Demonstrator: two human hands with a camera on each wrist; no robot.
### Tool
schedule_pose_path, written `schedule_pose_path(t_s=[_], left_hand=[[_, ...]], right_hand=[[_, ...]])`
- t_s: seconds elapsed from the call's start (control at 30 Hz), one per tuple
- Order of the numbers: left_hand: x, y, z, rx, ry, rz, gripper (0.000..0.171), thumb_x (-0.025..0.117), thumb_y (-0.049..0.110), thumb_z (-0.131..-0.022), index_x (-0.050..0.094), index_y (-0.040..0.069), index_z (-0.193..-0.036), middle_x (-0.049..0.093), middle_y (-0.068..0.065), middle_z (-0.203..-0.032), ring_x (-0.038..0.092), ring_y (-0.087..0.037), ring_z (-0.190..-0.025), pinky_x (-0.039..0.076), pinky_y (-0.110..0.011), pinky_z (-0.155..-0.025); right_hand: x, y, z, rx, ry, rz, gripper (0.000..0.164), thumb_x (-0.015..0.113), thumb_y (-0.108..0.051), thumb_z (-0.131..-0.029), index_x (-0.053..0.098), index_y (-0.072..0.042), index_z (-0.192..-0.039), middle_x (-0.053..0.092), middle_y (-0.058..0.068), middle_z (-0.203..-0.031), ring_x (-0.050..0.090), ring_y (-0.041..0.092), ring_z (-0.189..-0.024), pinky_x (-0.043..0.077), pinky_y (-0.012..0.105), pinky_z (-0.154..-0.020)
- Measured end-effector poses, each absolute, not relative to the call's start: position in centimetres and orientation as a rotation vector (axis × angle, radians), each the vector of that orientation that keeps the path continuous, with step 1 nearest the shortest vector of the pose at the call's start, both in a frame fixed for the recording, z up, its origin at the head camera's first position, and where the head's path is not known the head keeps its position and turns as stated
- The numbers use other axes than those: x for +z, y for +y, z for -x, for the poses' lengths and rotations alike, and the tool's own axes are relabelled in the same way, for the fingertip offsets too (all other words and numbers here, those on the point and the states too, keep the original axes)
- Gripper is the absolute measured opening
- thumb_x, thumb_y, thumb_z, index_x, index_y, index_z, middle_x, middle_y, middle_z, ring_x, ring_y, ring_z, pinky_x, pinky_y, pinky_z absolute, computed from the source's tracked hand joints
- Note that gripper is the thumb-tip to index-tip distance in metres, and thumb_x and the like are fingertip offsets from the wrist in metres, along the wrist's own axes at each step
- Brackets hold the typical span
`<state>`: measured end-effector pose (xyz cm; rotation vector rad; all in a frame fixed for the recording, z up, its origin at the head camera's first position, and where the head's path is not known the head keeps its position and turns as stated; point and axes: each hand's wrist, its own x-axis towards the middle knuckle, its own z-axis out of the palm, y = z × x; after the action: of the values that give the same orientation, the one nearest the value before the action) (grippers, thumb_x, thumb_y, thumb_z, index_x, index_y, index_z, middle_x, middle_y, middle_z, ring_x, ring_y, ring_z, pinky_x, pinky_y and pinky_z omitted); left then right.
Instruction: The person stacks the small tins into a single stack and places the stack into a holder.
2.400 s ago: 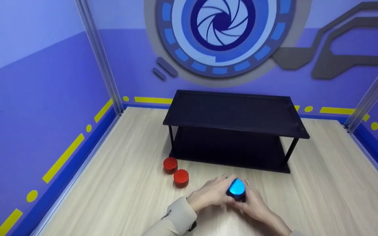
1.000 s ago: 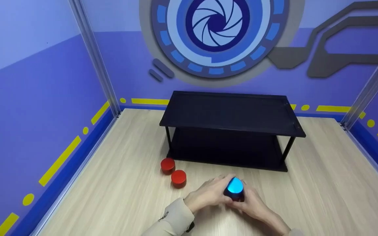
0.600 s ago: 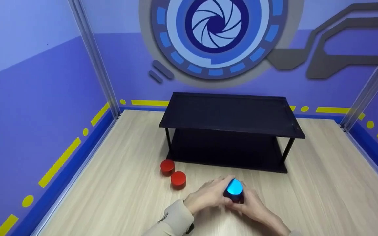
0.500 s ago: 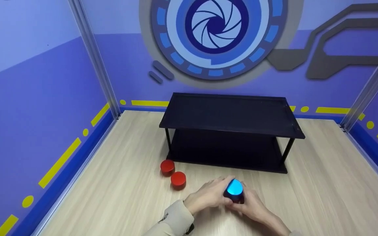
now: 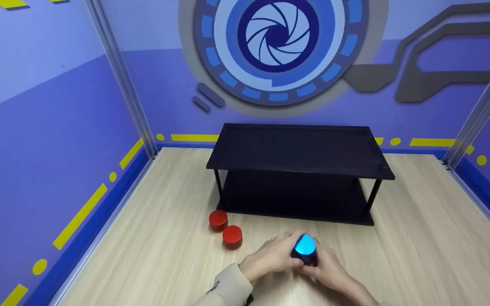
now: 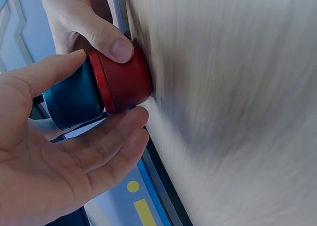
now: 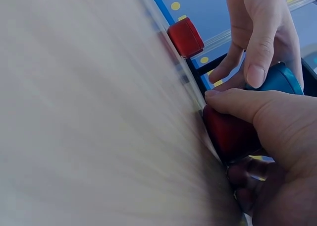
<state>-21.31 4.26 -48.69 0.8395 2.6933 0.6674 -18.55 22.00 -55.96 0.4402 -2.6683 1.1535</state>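
Observation:
A round blue tin (image 5: 305,244) with a shiny lid stands stacked on a red tin (image 6: 126,82), which rests at the wooden tabletop. My left hand (image 5: 274,254) grips the blue tin from the left, its thumb near the seam between the two tins. From the right, my right hand (image 5: 329,265) holds the lower red tin, with its thumb pressed across the red side in the left wrist view. The head view hides most of that red tin behind the fingers. To the left of the hands sit two more red tins (image 5: 232,236), close together.
A black two-tier rack (image 5: 300,148) stands behind the hands, its lower shelf (image 5: 292,197) at table level. The two loose red tins are near its front left corner. Blue printed walls (image 5: 58,148) with metal corner posts (image 5: 121,76) enclose the wooden table (image 5: 160,238).
The head view has shifted and tilted slightly upward. Both hands keep the same hold on the stacked tins, and the loose red tins stay in place.

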Motion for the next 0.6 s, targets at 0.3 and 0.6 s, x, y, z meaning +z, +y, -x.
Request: schedule_pose_path(t_s=[0.3, 0.6], left_hand=[[-48.74, 4.52, 21.24, 0.635, 2.725, -0.86, 0.07, 0.076, 0.032, -0.081, 0.04, 0.034, -0.141, 0.056, 0.003, -0.134, 0.057, -0.016, -0.117, 0.048, -0.038, -0.095], [-48.43, 4.8, 21.14, 0.595, 2.732, -0.872, 0.066, 0.077, 0.031, -0.079, 0.044, 0.029, -0.136, 0.059, 0.0, -0.126, 0.059, -0.017, -0.11, 0.049, -0.036, -0.09]], right_hand=[[-56.0, 21.88, 18.32, 1.113, -2.693, -0.378, 0.069, 0.083, -0.037, -0.071, 0.055, -0.006, -0.126, 0.061, 0.0, -0.111, 0.059, 0.021, -0.106, 0.047, 0.047, -0.093], [-56.21, 21.62, 18.17, 1.122, -2.667, -0.384, 0.064, 0.084, -0.035, -0.069, 0.057, -0.009, -0.12, 0.057, -0.007, -0.105, 0.056, 0.014, -0.1, 0.038, 0.034, -0.086]])
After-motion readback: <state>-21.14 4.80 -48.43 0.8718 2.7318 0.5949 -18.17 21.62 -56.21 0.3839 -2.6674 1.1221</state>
